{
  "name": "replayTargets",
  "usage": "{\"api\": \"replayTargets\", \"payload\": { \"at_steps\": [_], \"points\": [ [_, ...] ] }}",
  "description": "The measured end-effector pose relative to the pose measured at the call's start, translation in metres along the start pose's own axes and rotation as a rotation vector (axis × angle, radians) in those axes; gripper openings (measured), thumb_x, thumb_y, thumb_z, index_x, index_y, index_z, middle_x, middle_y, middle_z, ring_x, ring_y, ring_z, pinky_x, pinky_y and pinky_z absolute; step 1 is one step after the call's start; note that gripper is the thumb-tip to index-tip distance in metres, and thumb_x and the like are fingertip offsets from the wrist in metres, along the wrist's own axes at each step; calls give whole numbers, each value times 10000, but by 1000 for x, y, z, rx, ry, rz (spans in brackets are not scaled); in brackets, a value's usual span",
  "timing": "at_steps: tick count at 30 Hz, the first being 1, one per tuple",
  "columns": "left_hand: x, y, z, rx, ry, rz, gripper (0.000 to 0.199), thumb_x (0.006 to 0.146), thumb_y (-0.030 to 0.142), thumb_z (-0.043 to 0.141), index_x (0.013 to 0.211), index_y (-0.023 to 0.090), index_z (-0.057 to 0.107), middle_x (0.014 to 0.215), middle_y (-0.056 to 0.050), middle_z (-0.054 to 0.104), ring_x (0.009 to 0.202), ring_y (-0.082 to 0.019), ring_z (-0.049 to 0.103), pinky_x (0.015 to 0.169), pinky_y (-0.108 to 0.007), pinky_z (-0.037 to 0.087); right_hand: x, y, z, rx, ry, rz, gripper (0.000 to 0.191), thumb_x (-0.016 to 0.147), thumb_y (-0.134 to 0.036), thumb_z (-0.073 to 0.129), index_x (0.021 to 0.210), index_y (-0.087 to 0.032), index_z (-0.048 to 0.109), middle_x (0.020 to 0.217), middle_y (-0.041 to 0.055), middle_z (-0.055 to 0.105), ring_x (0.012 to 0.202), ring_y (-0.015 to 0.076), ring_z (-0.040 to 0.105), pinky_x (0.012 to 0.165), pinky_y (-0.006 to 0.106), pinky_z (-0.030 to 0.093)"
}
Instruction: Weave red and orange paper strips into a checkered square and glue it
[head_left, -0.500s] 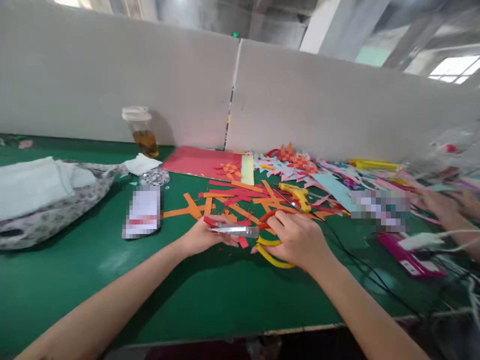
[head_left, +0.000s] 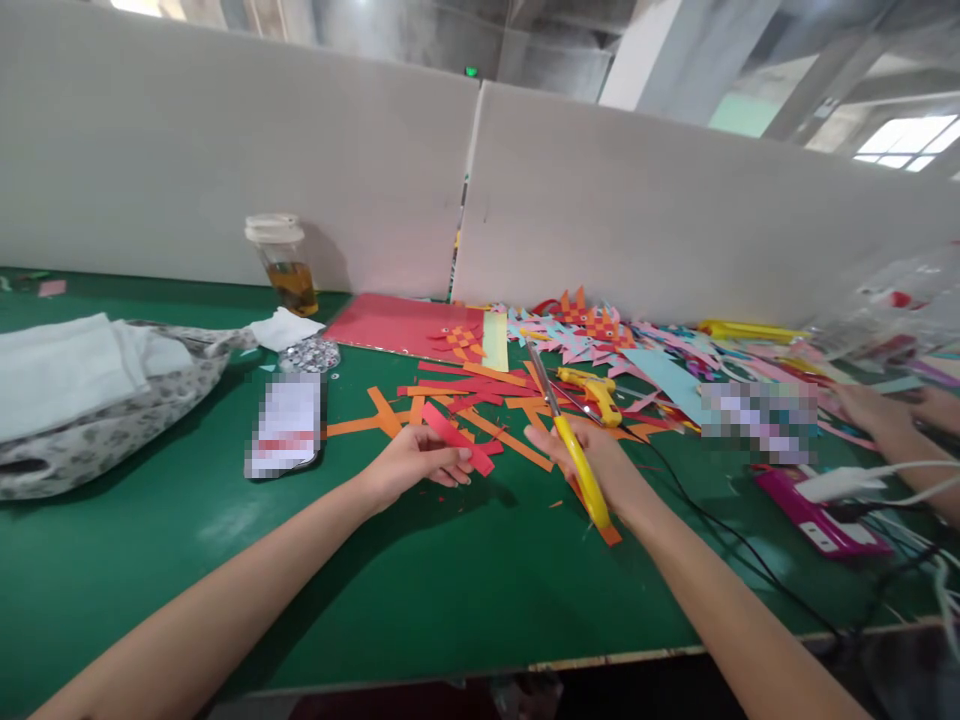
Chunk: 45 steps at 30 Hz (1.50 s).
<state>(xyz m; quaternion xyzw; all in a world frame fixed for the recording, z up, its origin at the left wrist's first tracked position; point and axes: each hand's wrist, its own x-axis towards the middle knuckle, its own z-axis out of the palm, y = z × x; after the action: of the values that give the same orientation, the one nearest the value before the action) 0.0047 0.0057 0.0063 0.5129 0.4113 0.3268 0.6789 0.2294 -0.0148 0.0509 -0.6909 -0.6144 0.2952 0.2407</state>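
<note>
— What is the left hand (head_left: 415, 462) doing?
— Its fingers pinch 1 red strip (head_left: 448, 428), left of and nearer than the yellow glue gun (head_left: 598, 393).
— And the right hand (head_left: 609, 468)?
— Its fingers grip yellow-handled scissors (head_left: 568, 437), just beside the glue gun, pointing away.
— Elsewhere?
— Loose orange and red strips (head_left: 495, 374) lie on the green surface (head_left: 450, 580), mostly left of the glue gun.
</note>
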Motion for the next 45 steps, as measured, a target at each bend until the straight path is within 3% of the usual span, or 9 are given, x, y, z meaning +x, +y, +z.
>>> {"api": "replayTargets", "payload": {
  "at_steps": [2,4,10,13,16,22,36,45],
  "points": [
    [0,-1,1,5,10,-15,222,695,329,684,757,116,690,704,-84,696,615,-127,650,580,-202,511,-1,-3,6,282,-162,106,411,626,-556,635,623,-204,423,536,-34,538,438,106,488,445,241,362],
    [0,-1,2,12,2,-20,224,696,333,682,754,117,691,713,-86,697,608,-125,648,576,-203,510,-4,-7,16,462,-236,146,434,568,-497,713,627,-198,403,576,-22,584,443,93,513,472,240,405],
    [-3,2,7,12,-11,-41,189,664,304,709,696,121,680,677,-72,689,594,-123,642,573,-208,509,-8,-11,42,692,-276,179,507,455,-341,813,660,-201,371,559,-57,576,552,127,620,582,262,498],
    [-4,4,8,6,10,-40,208,648,306,722,740,125,680,684,-67,689,624,-128,647,572,-201,505,-7,-9,44,734,-290,162,483,473,-306,806,657,-196,374,547,-69,566,561,120,625,635,276,512],
    [0,3,5,-67,106,-8,250,663,346,711,792,136,666,684,-61,686,658,-133,650,571,-194,505,-5,-10,41,738,-270,168,467,475,-271,801,642,-193,372,528,-81,542,554,110,616,640,272,514],
    [7,-1,-7,-231,262,104,277,699,406,671,699,135,613,686,-34,642,646,-133,643,569,-215,529,-2,-11,37,756,-244,153,441,471,-235,793,642,-191,388,530,-80,530,569,117,611,634,281,514],
    [7,0,-9,-254,325,142,290,654,389,712,788,144,632,699,-24,649,691,-142,644,603,-228,530,3,-4,45,742,-235,113,459,454,-263,806,634,-202,389,556,-81,496,573,132,619,655,305,518],
    [6,1,-11,-260,348,188,297,677,406,689,796,143,617,716,-28,642,692,-133,641,583,-210,526,6,-9,35,725,-189,45,429,460,-260,797,631,-196,408,548,-78,503,563,111,578,668,307,501]
  ]
}}
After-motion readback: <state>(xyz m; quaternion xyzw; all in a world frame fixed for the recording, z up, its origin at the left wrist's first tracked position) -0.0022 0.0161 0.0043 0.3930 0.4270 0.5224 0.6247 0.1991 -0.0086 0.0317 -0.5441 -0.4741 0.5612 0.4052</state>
